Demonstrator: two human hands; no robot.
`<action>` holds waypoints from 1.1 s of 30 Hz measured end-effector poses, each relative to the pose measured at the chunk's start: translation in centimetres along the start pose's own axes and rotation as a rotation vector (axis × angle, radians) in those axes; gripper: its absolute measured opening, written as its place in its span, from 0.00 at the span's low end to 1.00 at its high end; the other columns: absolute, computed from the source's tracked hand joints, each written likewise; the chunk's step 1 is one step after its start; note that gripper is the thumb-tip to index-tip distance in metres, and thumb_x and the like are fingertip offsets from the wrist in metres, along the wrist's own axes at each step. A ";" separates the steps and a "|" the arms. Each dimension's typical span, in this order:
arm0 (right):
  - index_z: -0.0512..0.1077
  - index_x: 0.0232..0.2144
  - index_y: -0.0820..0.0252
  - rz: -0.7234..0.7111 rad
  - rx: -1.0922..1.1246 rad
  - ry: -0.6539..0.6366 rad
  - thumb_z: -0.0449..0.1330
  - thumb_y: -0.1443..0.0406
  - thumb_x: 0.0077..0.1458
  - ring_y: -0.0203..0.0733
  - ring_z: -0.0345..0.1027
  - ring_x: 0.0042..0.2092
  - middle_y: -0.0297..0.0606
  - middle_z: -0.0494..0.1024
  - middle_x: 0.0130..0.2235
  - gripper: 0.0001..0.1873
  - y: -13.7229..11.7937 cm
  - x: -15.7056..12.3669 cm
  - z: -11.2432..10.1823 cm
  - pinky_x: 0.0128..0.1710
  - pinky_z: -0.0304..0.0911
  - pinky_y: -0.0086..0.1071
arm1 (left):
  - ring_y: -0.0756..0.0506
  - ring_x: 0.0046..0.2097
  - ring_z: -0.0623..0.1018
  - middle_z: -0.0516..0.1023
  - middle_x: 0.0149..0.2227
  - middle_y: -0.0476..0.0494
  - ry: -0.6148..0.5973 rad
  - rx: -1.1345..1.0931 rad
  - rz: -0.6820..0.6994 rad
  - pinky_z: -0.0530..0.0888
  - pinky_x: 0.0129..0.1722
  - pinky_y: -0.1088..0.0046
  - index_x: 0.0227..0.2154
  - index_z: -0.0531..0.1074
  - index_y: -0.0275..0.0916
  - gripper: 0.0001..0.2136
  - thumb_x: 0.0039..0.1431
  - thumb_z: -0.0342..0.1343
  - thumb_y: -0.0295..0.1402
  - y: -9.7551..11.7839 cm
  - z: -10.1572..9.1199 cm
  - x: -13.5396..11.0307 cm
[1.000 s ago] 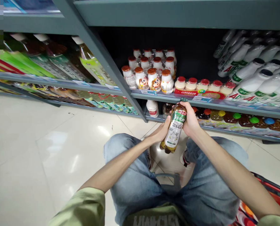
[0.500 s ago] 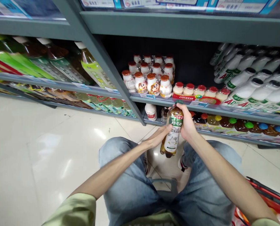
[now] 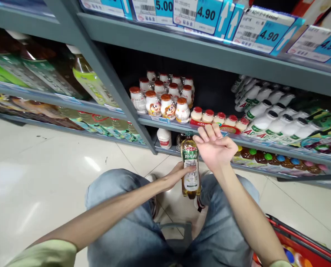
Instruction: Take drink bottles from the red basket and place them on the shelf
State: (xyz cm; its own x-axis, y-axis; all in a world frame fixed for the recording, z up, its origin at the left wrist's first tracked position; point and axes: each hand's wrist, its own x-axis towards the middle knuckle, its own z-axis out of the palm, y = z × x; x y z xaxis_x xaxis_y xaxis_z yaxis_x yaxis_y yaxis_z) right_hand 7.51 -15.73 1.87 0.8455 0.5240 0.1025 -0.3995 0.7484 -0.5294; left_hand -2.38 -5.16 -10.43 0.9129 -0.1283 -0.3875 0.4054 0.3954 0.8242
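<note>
Now the left hand (image 3: 176, 177) grips the bottle (image 3: 190, 174) upright at centre frame, while the right hand (image 3: 215, 148) hovers open-fingered just beside its cap.

Clear plastic bottle (image 3: 190, 168), glossy floor tiles (image 3: 43, 174), seemingly matt metal shelf (image 3: 182, 48)

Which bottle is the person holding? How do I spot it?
Look at the grey shelves of drinks, then down in front of the lowest one. There the left hand holds an amber bottle; unlike its shelved neighbours, it is off the shelf, with a green-and-white label.
</note>
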 end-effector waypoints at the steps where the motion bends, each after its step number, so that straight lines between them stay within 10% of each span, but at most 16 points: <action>1: 0.45 0.24 0.58 0.002 -0.001 -0.001 0.56 0.71 0.29 0.35 0.46 0.28 0.29 0.46 0.24 0.21 0.1 0.0 0.0 0.29 0.53 0.31 | 0.40 0.38 0.82 0.84 0.36 0.38 0.021 0.011 -0.002 0.76 0.44 0.63 0.37 0.77 0.34 0.23 0.48 0.69 0.49 0.0 0.1 0.2; 25: 0.47 0.24 0.57 -0.010 -0.138 0.014 0.57 0.70 0.31 0.37 0.45 0.27 0.29 0.46 0.24 0.21 -0.1 -0.6 0.0 0.27 0.52 0.34 | 0.40 0.37 0.82 0.84 0.36 0.38 -0.227 0.030 0.029 0.76 0.44 0.64 0.36 0.80 0.34 0.17 0.50 0.66 0.43 0.6 -0.1 0.4; 33: 0.52 0.27 0.55 0.014 -0.143 0.011 0.53 0.74 0.23 0.35 0.44 0.26 0.29 0.52 0.29 0.23 0.3 -0.5 0.1 0.28 0.52 0.34 | 0.37 0.35 0.83 0.84 0.36 0.31 -0.105 -0.239 0.045 0.78 0.43 0.60 0.36 0.79 0.30 0.23 0.51 0.63 0.50 1.1 -0.1 0.7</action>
State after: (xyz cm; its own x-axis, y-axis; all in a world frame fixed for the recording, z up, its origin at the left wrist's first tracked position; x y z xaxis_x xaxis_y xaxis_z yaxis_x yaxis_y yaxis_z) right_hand 6.94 -15.75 1.71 0.8446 0.5286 0.0855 -0.3571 0.6750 -0.6456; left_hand -1.31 -4.71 -9.83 0.9348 -0.1942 -0.2973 0.3528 0.6052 0.7136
